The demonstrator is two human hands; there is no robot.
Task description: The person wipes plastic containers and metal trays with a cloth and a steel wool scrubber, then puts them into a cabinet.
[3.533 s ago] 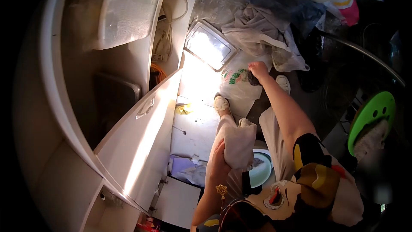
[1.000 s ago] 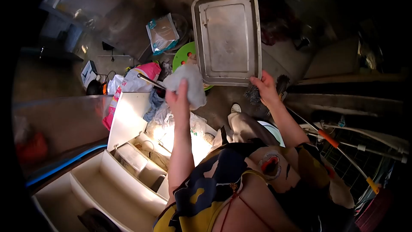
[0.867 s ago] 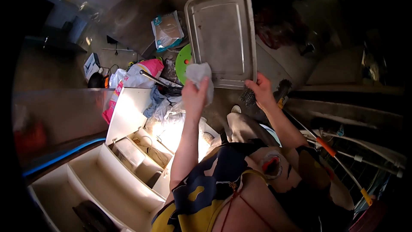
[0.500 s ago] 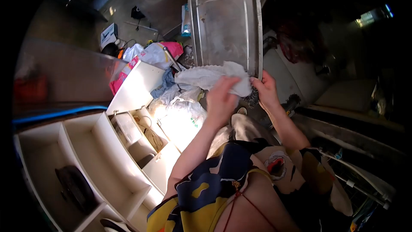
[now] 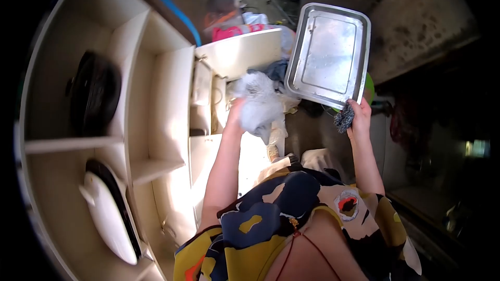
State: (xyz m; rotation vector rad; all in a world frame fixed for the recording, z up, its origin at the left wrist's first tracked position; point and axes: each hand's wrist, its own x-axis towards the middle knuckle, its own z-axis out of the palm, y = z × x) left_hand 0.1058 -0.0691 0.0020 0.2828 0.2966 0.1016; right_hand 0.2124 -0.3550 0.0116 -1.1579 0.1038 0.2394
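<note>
Within the grasp of the left hand (image 5: 236,113), I watch a crumpled greyish-white cloth (image 5: 259,103) hiding its fingers. The right hand (image 5: 360,114) pinches a dark-grey mesh scourer (image 5: 344,118) and the near corner of a shallow rectangular silver metal tray (image 5: 329,54). Beyond the left hand stands a flat white door panel (image 5: 245,48).

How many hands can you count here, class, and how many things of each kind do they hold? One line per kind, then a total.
Hands: 2, left hand and right hand
Metal tray: 1
Dark scouring pad: 1
Pale cloth: 1
Total: 5
</note>
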